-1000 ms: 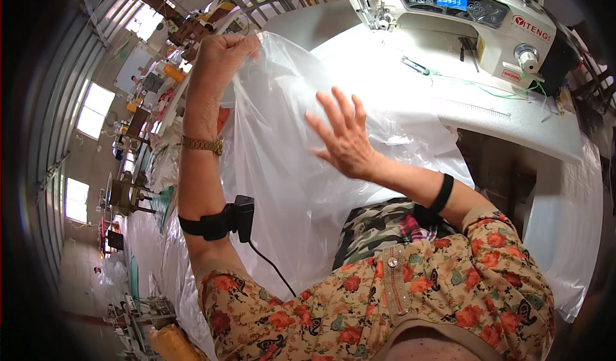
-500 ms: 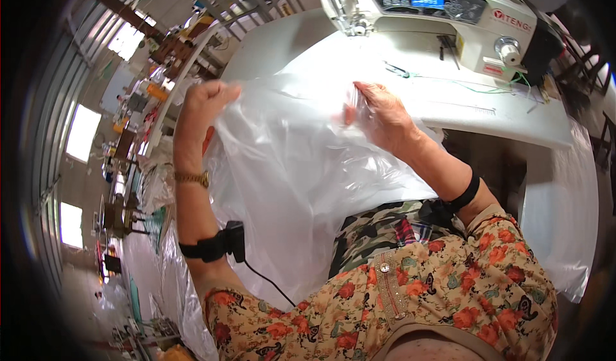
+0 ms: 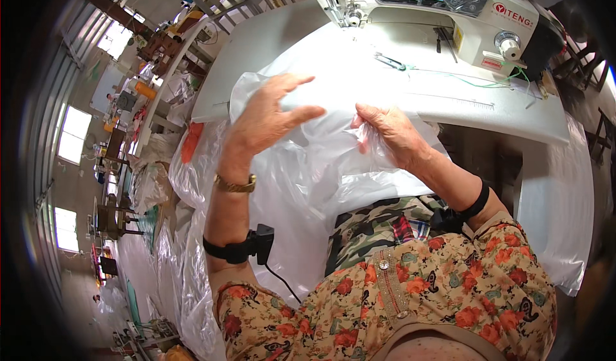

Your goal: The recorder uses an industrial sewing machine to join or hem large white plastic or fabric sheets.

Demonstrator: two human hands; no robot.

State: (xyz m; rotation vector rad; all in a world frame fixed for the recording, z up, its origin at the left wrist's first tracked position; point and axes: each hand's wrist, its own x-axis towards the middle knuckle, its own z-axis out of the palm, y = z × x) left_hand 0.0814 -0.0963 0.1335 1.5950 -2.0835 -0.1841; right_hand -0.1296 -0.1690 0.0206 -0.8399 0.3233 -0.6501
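A large sheet of translucent white plastic film (image 3: 289,188) drapes from the sewing table down over my lap. My right hand (image 3: 391,133) pinches a gathered edge of it between thumb and fingers, close to the table's front edge. To its left, my left hand (image 3: 273,114) is over the film with thumb and fingers spread apart, gripping nothing. The white sewing machine (image 3: 436,5), with a lit blue display, stands beyond both hands at the back right. Its needle area (image 3: 353,17) is above the far part of the film.
Green-handled thread snips (image 3: 390,61) lie on the white sewing table (image 3: 449,104), with green thread trailing rightward. A small dark tool (image 3: 439,41) rests beside the machine. More plastic film (image 3: 558,207) hangs at the right. An orange-red piece (image 3: 191,143) sits at the table's left.
My left hand has let go of the film and moved right, toward my right hand, its fingers opening. My right hand has come slightly nearer to me, still holding the film.
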